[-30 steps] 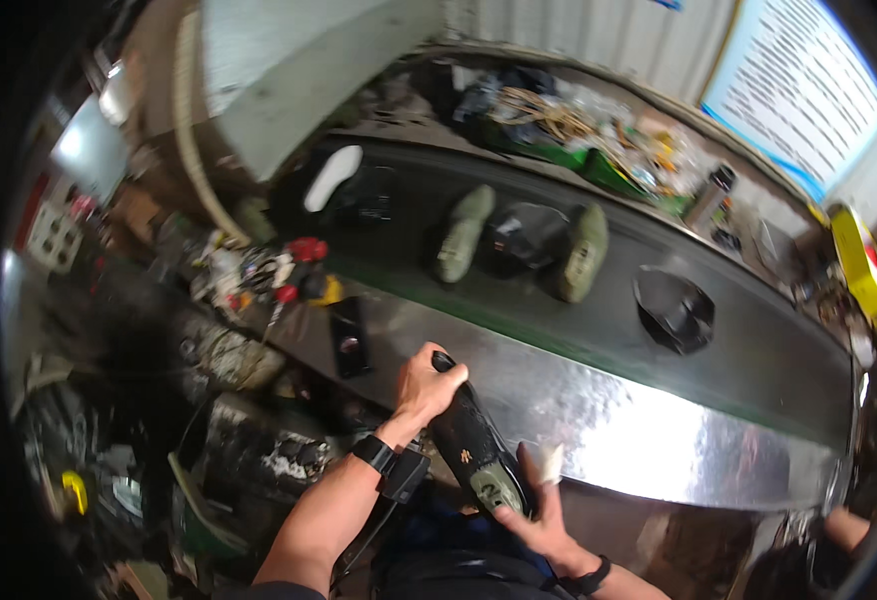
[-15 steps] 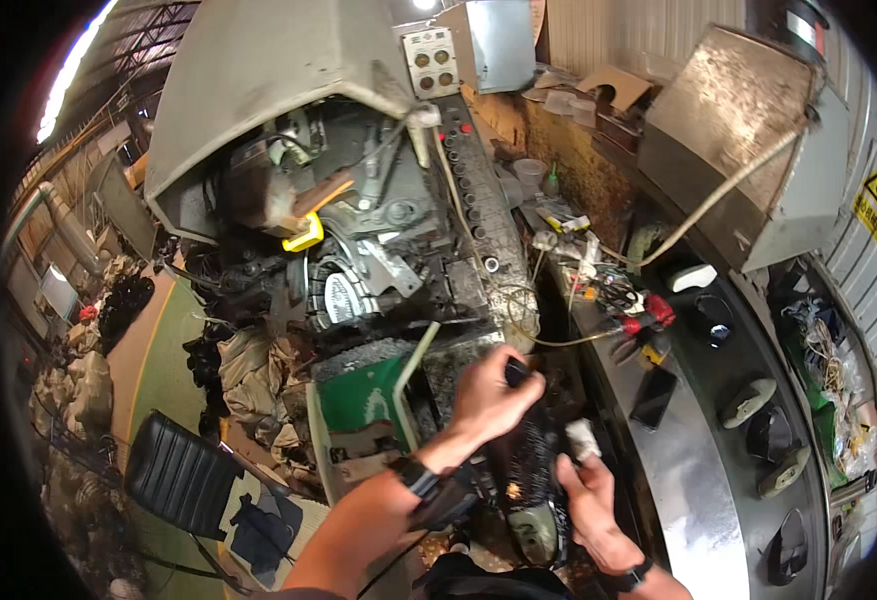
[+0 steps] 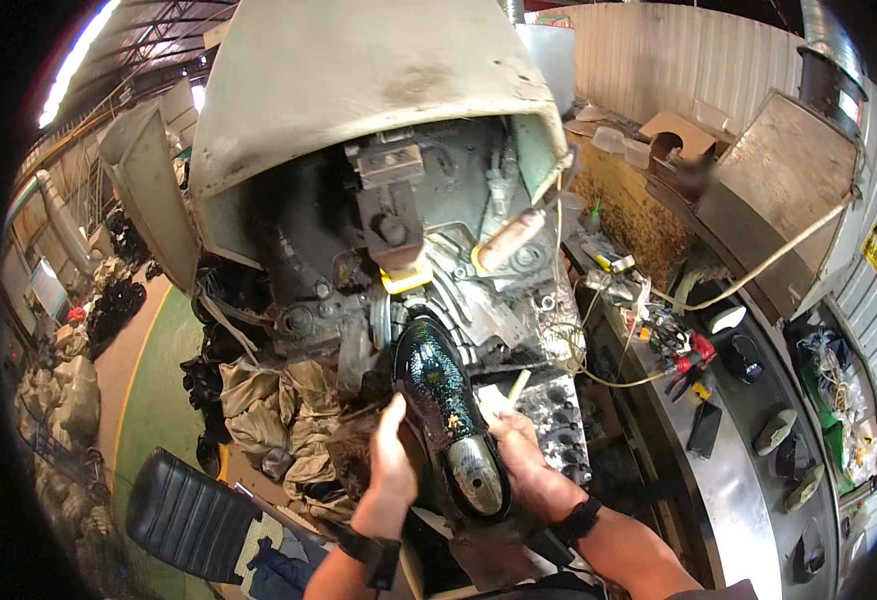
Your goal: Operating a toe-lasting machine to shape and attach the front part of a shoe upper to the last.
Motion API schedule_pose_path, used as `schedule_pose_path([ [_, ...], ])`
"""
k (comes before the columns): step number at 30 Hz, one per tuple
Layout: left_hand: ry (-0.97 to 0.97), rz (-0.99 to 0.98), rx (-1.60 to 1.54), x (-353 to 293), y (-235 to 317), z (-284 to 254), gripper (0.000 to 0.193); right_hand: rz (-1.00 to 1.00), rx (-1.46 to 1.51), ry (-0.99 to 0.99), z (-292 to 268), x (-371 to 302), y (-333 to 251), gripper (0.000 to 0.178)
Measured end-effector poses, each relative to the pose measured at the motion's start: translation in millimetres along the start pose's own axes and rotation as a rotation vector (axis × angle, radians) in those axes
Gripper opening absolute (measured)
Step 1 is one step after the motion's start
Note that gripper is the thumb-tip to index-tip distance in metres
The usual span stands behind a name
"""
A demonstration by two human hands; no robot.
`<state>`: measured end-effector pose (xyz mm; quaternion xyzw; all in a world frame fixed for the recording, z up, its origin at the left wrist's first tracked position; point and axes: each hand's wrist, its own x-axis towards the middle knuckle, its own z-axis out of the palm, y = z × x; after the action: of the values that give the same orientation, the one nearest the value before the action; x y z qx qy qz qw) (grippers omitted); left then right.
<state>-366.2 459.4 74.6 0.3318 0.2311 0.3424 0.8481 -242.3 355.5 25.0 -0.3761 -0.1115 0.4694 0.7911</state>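
Note:
A dark sequined shoe (image 3: 437,378) on a shiny grey-green last (image 3: 475,474) points away from me, its toe at the machine's working head. My left hand (image 3: 391,462) is closed along the shoe's left side, with its fingers partly hidden beneath. My right hand (image 3: 527,458) grips the right side near the heel. A small white piece (image 3: 496,402) shows at the right hand's fingertips; its kind is unclear. Ahead of the toe are the machine's metal jaws (image 3: 449,300) and a yellow-edged block (image 3: 406,278).
A pale machine hood (image 3: 389,85) arches over the work area. To the right, a conveyor (image 3: 749,440) carries several shoes, beside a metal ledge with a phone (image 3: 705,430) and a red tool (image 3: 697,352). A black chair (image 3: 184,515) and cloth sacks (image 3: 259,400) are at left.
The shoe has moved forward and up to the machine. My left hand has left the shoe's far end for its left side. The view has shifted, bringing the hood nearer the middle.

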Motion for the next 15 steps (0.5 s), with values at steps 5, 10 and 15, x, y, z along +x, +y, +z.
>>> schedule_pose_path([
  [5,0.214,-0.098,-0.113,15,-13,-12,0.041,0.056,-0.11,0.083,18,31,-4,0.027],
  [10,0.271,-0.112,-0.116,40,-9,-10,0.041,0.03,-0.101,0.139,12,63,4,0.031],
  [15,0.312,-0.118,-0.149,54,-10,-2,0.039,0.089,-0.116,0.16,14,74,-8,0.026],
])
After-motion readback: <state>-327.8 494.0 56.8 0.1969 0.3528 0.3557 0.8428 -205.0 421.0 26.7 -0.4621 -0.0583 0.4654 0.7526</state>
